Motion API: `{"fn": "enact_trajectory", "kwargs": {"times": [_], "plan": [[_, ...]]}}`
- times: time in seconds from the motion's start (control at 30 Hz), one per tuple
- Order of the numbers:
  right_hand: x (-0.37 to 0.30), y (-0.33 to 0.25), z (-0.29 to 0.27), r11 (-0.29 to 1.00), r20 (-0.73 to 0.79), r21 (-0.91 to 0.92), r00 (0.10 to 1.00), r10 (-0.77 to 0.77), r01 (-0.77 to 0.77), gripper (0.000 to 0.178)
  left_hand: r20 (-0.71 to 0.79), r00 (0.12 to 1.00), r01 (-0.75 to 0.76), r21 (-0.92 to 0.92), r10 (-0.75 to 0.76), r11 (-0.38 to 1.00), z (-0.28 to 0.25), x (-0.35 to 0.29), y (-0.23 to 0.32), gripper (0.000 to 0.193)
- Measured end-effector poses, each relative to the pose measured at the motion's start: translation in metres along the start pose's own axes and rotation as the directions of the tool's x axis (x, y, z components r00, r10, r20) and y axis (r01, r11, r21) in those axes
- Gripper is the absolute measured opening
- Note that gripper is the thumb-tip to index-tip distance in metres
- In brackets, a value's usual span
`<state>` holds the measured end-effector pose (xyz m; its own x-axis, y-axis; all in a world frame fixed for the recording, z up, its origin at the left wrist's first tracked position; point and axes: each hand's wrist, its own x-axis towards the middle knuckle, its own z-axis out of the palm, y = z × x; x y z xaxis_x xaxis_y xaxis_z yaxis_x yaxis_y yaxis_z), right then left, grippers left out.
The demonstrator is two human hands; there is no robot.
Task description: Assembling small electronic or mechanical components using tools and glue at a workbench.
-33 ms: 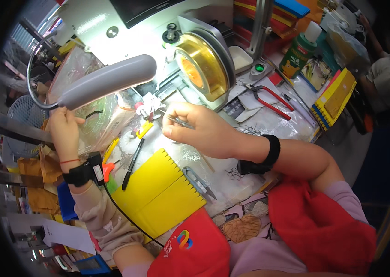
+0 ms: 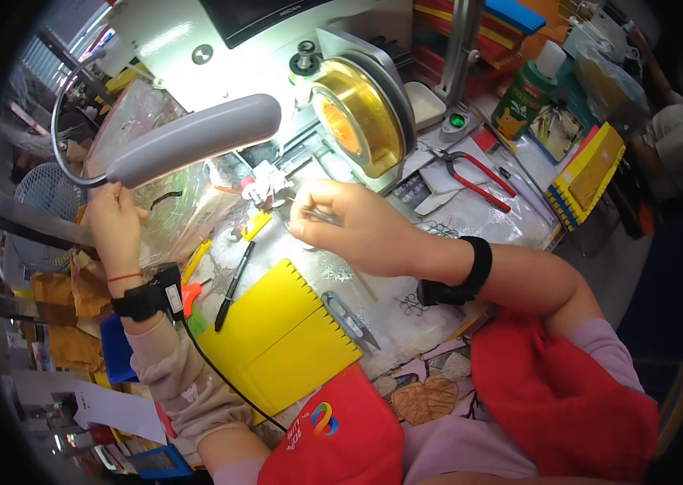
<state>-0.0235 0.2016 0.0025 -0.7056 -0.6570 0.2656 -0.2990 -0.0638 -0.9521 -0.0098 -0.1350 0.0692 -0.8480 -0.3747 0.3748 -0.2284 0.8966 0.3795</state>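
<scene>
My left hand (image 2: 115,230) is raised at the left, its fingers closed at the inner end of the grey desk lamp (image 2: 196,141), where the bent metal neck joins it. The lamp shines on the bench. At the middle of the bench my right hand (image 2: 349,222) pinches slim metal tweezers (image 2: 324,216), their points partly hidden by the fingers. Just left of those fingers sits a small white piece (image 2: 267,186), its details washed out by glare. Below it lies a small yellow piece (image 2: 257,225).
A gold film reel (image 2: 362,121) stands behind my right hand. Red-handled pliers (image 2: 479,179) lie to its right. Nearer me are a black pen (image 2: 235,287), a yellow notched sheet (image 2: 277,339) and grey thread snips (image 2: 349,319). A green bottle (image 2: 523,101) stands far right.
</scene>
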Motion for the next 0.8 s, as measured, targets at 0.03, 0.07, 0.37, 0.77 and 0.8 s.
{"fn": "enact_trajectory", "kwargs": {"times": [0.03,0.07,0.37,0.77,0.8], "plan": [[-0.001,-0.003,-0.001,0.995,-0.009,0.042,0.996,0.086,-0.086,0.009,-0.047,0.998,0.039,-0.027,-0.04,0.999,0.002,-0.001,0.002,0.023],[-0.001,-0.003,-0.001,0.996,0.001,0.04,0.997,0.081,-0.081,0.009,-0.055,0.997,0.047,-0.026,-0.048,0.999,0.005,0.0,-0.004,0.023],[0.016,0.019,0.005,0.944,-0.2,0.321,0.969,0.147,-0.077,0.017,-0.284,0.814,-0.198,0.684,0.506,0.702,0.001,-0.007,-0.013,0.026],[0.041,0.024,0.007,0.955,-0.276,0.293,0.96,0.039,0.045,0.013,0.204,0.777,-0.55,-0.241,0.595,0.8,0.068,-0.073,0.092,0.026],[0.042,0.024,0.008,0.955,-0.279,0.292,0.959,0.041,0.045,0.013,0.205,0.775,-0.551,-0.243,0.597,0.798,0.068,-0.075,0.095,0.026]]}}
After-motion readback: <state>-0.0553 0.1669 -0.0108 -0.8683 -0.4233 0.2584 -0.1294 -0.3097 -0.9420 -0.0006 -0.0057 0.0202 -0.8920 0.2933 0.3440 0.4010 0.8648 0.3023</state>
